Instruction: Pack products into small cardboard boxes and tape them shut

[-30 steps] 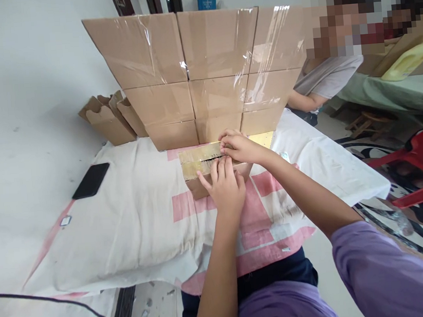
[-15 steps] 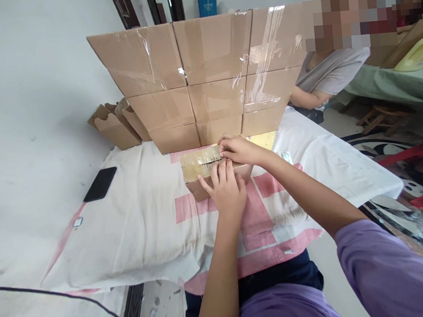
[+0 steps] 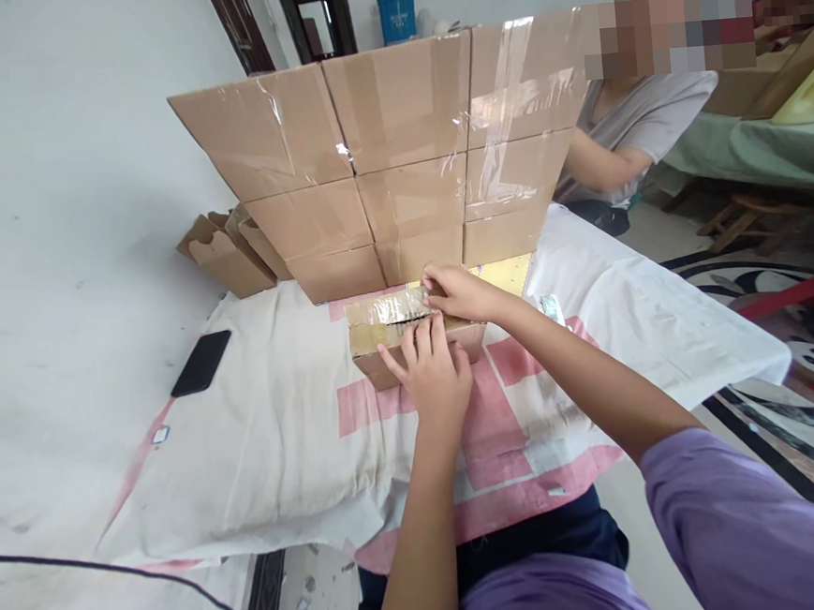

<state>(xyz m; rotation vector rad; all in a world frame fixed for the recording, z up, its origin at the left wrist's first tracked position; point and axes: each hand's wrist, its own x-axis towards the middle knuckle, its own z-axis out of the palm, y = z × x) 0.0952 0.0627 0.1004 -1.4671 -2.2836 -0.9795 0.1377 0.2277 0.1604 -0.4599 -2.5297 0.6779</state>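
Carton [image 3: 390, 310] beneath the fingers [image 3: 424, 339], apparently in contact

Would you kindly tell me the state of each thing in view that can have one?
Small box: slit along its top slightly gaping
Left hand: spread on the box
Right hand: fingers bent at the slit
Large cartons: stacked, clear tape across
Brown cartons: open-topped
Black slab: flat
Tablecloth: wrinkled

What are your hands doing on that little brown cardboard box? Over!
Left hand spread on the box, near edge. Right hand bunched by its top slit. Taped brown cardboard boxes stacked behind.
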